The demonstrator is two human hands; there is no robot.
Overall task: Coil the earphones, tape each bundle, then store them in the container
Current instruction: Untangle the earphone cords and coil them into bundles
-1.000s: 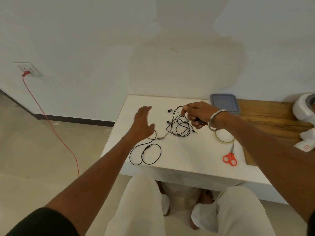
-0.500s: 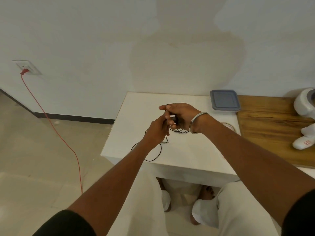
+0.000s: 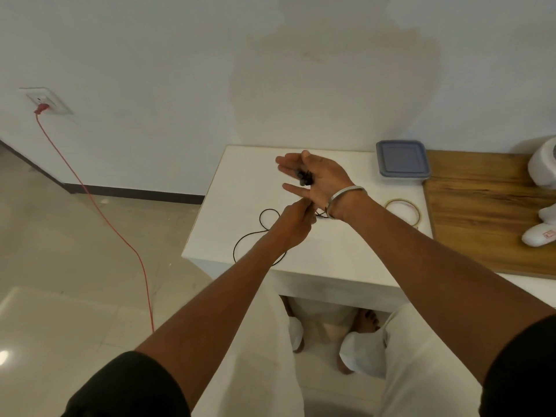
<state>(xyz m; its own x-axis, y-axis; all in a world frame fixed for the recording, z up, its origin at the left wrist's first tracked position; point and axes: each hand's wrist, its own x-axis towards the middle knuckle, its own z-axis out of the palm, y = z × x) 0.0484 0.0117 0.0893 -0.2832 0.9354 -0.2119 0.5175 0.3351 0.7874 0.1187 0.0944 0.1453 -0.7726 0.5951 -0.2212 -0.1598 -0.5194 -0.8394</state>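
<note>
Right now the right hand (image 3: 316, 176) hovers above the middle of the white counter (image 3: 240, 188), palm turned up and fingers spread straight, with the black earbuds (image 3: 304, 179) of one pair of earphones lying across it. Just below, the left hand (image 3: 293, 225) pinches the cable (image 3: 264, 212), whose slack loops trail toward the counter's near left edge. Whether a second pair lies under the arms, I cannot tell. A tape roll (image 3: 403, 210) sits by the right edge, and a lidded container (image 3: 401, 161) at the far right corner. Likely risk: with nothing clamping the buds, a tug from the left hand could drag them off the palm, or the trailing loops could snag and knot while winding.
</note>
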